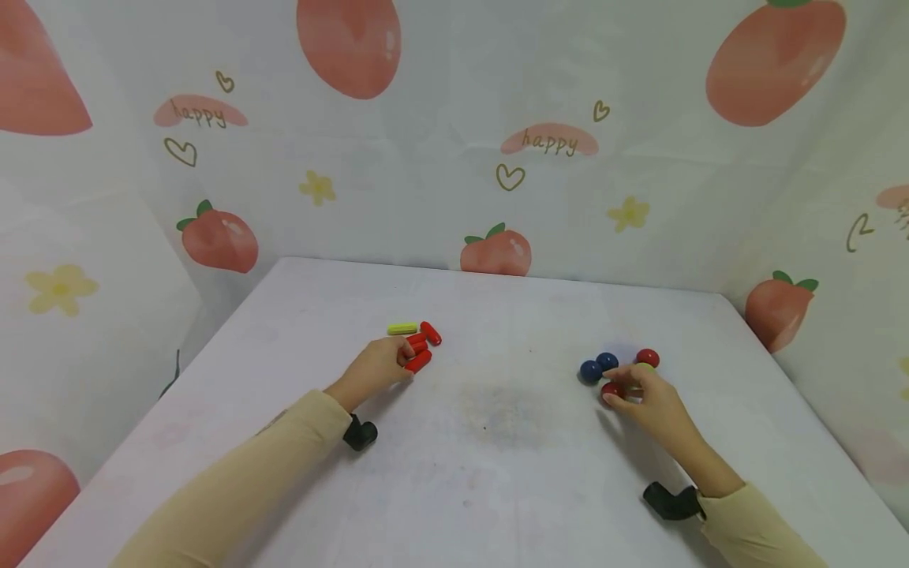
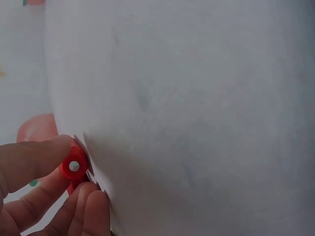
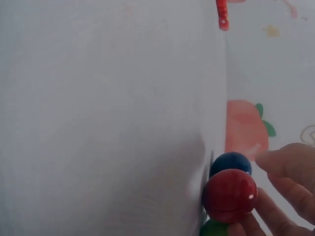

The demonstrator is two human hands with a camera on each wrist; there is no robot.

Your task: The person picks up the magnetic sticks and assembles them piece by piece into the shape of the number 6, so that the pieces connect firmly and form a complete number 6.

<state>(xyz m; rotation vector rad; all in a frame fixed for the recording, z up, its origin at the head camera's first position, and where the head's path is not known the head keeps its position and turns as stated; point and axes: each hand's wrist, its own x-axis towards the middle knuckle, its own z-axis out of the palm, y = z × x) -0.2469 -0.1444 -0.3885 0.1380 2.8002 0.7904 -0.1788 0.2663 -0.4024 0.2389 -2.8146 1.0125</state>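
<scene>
Work judged to be at the gathering stage, both sides

At ten o'clock from the middle of the counter (image 1: 497, 505), a red stick (image 1: 419, 361) is pinched between the thumb and fingers of the left hand (image 1: 371, 366). Other red sticks (image 1: 431, 333) are seen beside it towards one o'clock, a yellow stick (image 1: 402, 328) towards eleven. At two o'clock from the middle, a red ball (image 1: 610, 392) is flanked by the part-curled, slightly parted fingers of the right hand (image 1: 653, 402); whether it is gripped cannot be told. Blue balls (image 1: 590, 371) are seen near it towards eleven o'clock. The step appears to be the grouping of sticks and balls by kind; next, a gentle lift or clean release seems called for, with neighbours left unnudged. "Happy" can be read twice on the backdrop (image 1: 426, 181), at ten and one o'clock of the head view; no brand can be made out.
</scene>
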